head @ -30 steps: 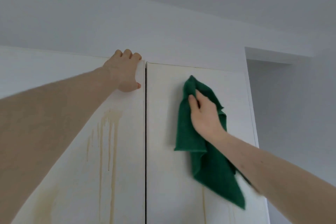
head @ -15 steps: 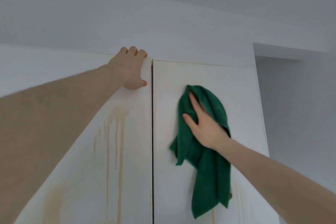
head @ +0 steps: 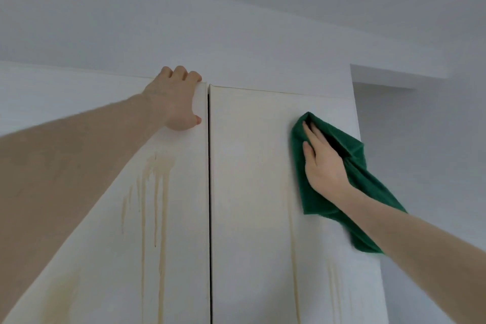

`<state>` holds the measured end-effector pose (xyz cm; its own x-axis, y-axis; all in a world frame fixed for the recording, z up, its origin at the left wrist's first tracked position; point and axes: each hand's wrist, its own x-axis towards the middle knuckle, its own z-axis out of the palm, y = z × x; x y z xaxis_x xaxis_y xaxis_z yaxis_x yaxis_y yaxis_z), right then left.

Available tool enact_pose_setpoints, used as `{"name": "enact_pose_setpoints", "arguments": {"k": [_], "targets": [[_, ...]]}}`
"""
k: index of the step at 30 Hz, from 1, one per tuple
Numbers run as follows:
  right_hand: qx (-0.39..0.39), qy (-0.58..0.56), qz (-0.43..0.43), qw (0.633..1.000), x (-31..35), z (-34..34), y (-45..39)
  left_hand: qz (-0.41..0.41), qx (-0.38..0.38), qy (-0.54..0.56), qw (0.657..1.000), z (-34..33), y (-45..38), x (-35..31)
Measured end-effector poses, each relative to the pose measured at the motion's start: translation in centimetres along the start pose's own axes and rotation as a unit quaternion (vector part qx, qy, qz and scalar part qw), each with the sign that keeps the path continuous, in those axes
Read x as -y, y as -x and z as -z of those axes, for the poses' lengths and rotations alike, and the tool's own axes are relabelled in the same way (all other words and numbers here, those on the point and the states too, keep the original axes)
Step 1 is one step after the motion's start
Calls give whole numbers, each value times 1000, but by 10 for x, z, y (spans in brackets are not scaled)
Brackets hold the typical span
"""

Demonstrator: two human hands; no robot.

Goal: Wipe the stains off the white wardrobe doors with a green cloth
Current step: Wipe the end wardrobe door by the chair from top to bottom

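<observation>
Doors [head: 249, 192]: right upper panel now nearly clean; left drips [head: 155, 192] untouched.
Cloth [head: 342, 166]: swept from mid-panel to right edge.
Right hand [head: 320, 163]: flat grip presses cloth.
Left hand [head: 176, 100]: hooked over left door top.

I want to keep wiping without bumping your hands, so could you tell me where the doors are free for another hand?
Free: the right door between the centre gap and the green cloth; the left door below the left hand, though streaked. Crowded: the right door's outer edge under the right hand.
</observation>
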<state>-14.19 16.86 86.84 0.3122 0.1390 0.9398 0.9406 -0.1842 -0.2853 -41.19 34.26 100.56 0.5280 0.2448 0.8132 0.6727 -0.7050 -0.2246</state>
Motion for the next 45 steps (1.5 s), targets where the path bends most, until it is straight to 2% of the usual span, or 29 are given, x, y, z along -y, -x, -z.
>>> {"name": "enact_pose_setpoints", "arguments": {"k": [5,7,10,17,24,27,30,34,39,43,45], "targets": [[90,-36,154,983,72,-36,30,-4,-1,10,1000,0,0,0],[155,-60,167,972,97,-53,44,-3,2,11,1000,-1,-1,1],[212,-101,129,963,114,-74,60,-3,6,16,1000,0,-1,2],[174,-16,106,979,68,-72,60,-7,-3,24,1000,-1,0,3],[65,41,-21,997,-10,-33,43,-10,-6,28,1000,-3,0,4],[8,48,-62,997,-42,-13,32,-14,-10,20,1000,-2,1,4],[-5,60,-54,997,-60,-5,21,-15,-9,14,1000,-2,1,4],[-29,3,-57,998,-44,-5,19,-17,-8,18,1000,-1,1,4],[26,-36,77,996,20,-30,37,-13,-9,20,1000,-3,0,5],[169,-40,133,976,78,-56,57,-13,-7,24,1000,-2,0,4],[216,-35,144,965,95,-68,66,-11,-4,24,1000,-1,0,4]]}}
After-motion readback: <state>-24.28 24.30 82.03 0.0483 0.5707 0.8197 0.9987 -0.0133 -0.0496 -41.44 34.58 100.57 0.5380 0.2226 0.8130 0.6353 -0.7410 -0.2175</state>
